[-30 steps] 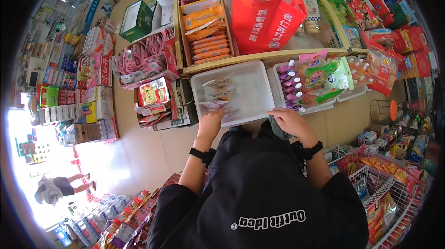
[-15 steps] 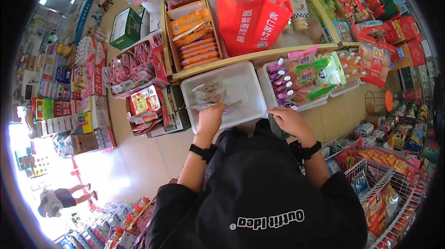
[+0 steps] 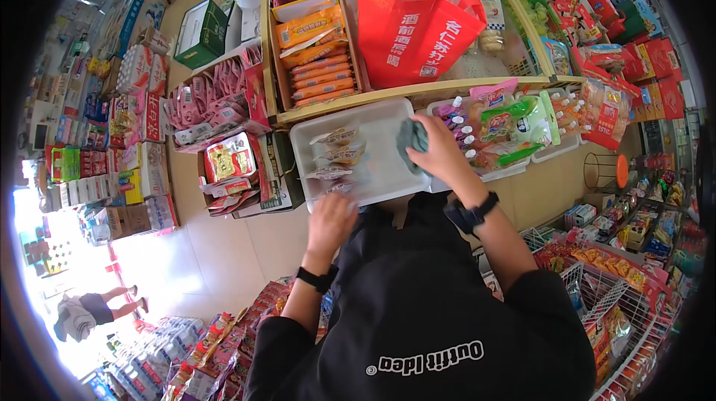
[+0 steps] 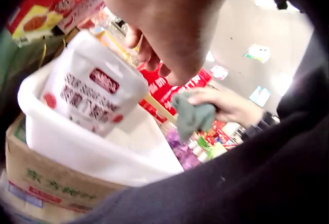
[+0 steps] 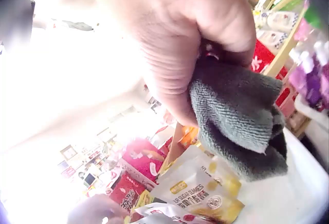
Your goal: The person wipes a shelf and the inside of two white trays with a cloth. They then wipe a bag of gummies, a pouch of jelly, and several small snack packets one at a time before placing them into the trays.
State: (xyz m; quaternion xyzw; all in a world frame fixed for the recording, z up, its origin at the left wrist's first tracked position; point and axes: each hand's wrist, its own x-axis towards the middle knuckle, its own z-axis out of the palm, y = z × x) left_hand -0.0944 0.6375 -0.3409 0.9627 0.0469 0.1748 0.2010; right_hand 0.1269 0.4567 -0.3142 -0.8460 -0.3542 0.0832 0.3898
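Note:
A grey-green cloth (image 3: 412, 145) is bunched in my right hand (image 3: 441, 153), which grips it over the right part of a white plastic bin (image 3: 379, 129). In the right wrist view the cloth (image 5: 236, 121) hangs folded below my thumb and fingers. Several gummy bags (image 3: 341, 155) stand in a row along the bin's left part; a white gummy bag (image 4: 95, 87) leans near the bin wall in the left wrist view. My left hand (image 3: 330, 223), slightly blurred, is at the bin's near left edge, its fingers loosely bent and holding nothing.
Beyond the bin, a wooden-edged stand (image 3: 321, 111) carries an orange snack box (image 3: 313, 35) and a red tote bag (image 3: 418, 28). To the right lies a tray with purple pouches (image 3: 456, 129); to the left, boxes of red packets (image 3: 230, 158). A wire basket (image 3: 597, 289) stands near my right side.
My right hand has moved from the bin's near right corner to over its inside, bringing the cloth along. My left hand has let go of a gummy bag and drawn back toward me.

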